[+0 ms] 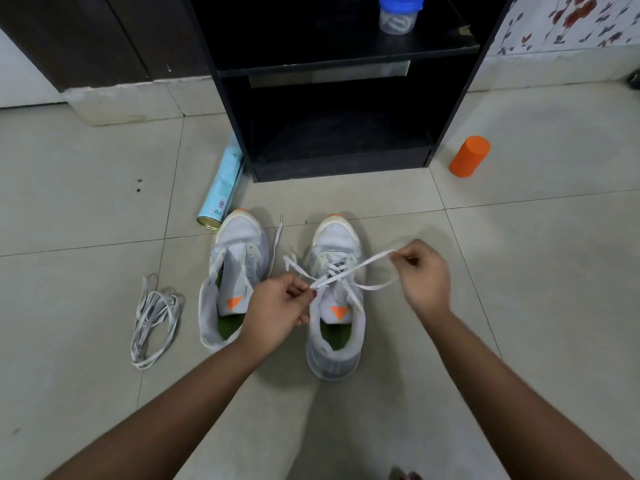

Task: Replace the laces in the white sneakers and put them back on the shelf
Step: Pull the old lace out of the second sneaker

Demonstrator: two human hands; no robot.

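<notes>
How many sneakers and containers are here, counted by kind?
Sneakers: 2
Can: 1
Orange bottle: 1
Jar: 1
Total: 5

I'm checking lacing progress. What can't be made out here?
Head view:
- Pinched parts of white lace: hidden by fingers of left hand, right hand.
- Contents of clear blue-lidded jar: blurred; lid cut by top edge.
- Print on pale blue spray can: too small.

We see cloth sneakers (334,237), woven laces (375,260), smooth tile floor (519,271), matt black wood shelf (339,166), metal-rimmed can (223,188), clear plastic jar (398,20).
</notes>
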